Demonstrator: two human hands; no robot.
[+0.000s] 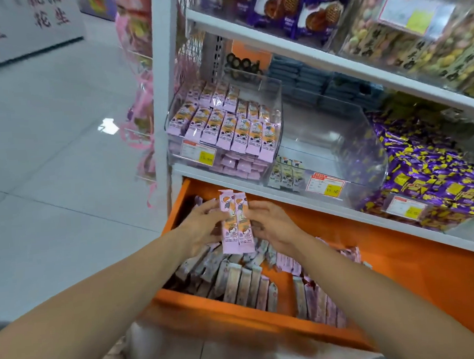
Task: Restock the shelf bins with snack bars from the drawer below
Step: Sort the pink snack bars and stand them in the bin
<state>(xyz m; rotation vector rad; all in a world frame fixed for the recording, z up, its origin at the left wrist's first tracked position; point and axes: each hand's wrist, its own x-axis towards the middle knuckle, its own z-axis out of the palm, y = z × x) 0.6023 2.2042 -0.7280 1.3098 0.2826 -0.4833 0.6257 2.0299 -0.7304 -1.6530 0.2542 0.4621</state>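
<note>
Both hands meet above the open orange drawer (238, 309), which is pulled out beneath the white shelf board (259, 193). The left hand (202, 227) and the right hand (275, 227) hold a pair of pink snack bars (236, 221) between them. The two bars stand upright, side by side and touching along their long edges. The left hand's fingers are curled in against the left edge of the pair, and the right hand's fingers are curled in against the right edge. Both grips are narrow and closed on the wrappers.

The pair sits over the rear part of the drawer, below the front lip of the shelf board. Inside the drawer, loose bars (248, 287) of the same kind stand on edge in uneven rows, with bare orange floor showing between groups.

On the shelf directly above, the left clear bin (273, 93) is well filled with matching stocked bars (227, 130), set upright in tidy rows. More pink packets lie flat beneath them. Just beside it to the right, the middle clear bin (338, 134) holds only a few packets (285, 173) at its front left corner, near a price tag (326, 185). Farther right lies a heap of purple-and-yellow sweets (430, 176). Pale floor tiles (47, 135) extend to the left of the shelving.
</note>
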